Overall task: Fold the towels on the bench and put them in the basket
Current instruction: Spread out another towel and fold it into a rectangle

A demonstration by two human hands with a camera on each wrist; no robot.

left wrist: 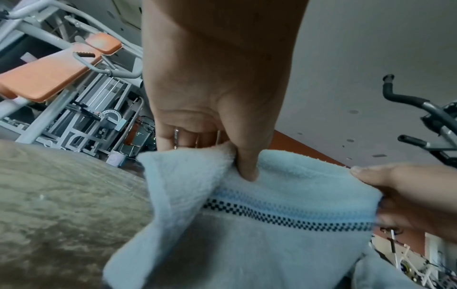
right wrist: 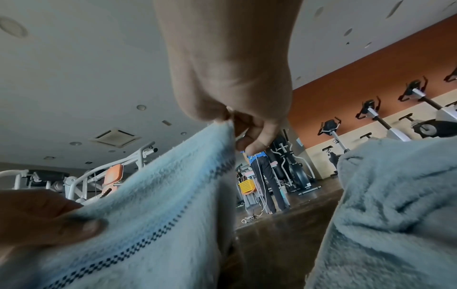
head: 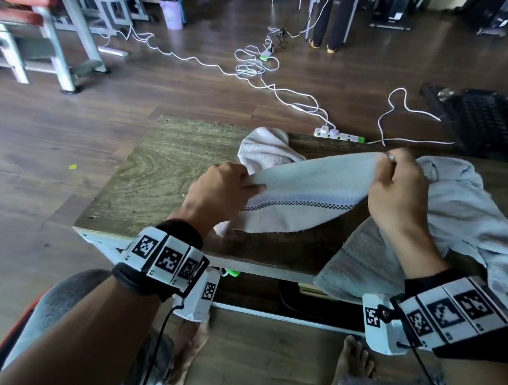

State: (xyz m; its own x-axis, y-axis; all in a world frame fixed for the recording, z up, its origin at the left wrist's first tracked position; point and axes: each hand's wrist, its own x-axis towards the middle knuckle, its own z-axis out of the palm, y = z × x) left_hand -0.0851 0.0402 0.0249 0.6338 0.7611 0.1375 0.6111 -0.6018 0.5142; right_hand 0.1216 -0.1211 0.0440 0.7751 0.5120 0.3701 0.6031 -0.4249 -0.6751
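Two hands on one towel (head: 303,192): my left hand (head: 217,193) pinches its left end, thumb on top of the cloth, and my right hand (head: 398,189) pinches the far right corner between thumb and curled fingers, so the pale towel hangs stretched between them just above the bench (head: 165,169). Checked dark band and a blue stripe run along the towel's length near its near edge; the left wrist view shows the thumb (left wrist: 247,168) pressed into a fold just above that band. Far end of the same towel, or a second one, I cannot tell which, lies bunched on the bench (head: 264,148) just beyond the left hand. Right of my right hand a larger heap of pale towels (head: 468,211) sits rumpled on the bench, spilling over its near edge. Black perforated basket (head: 483,120) stands on the floor beyond the far right corner of the bench; what is inside I cannot make out from here. White power strip (head: 339,134) lies on the floor just past the bench's far edge, white cables (head: 251,67) trailing away from it. Right wrist view catches a small yellow crate (right wrist: 246,185) far across the room, contents not readable.
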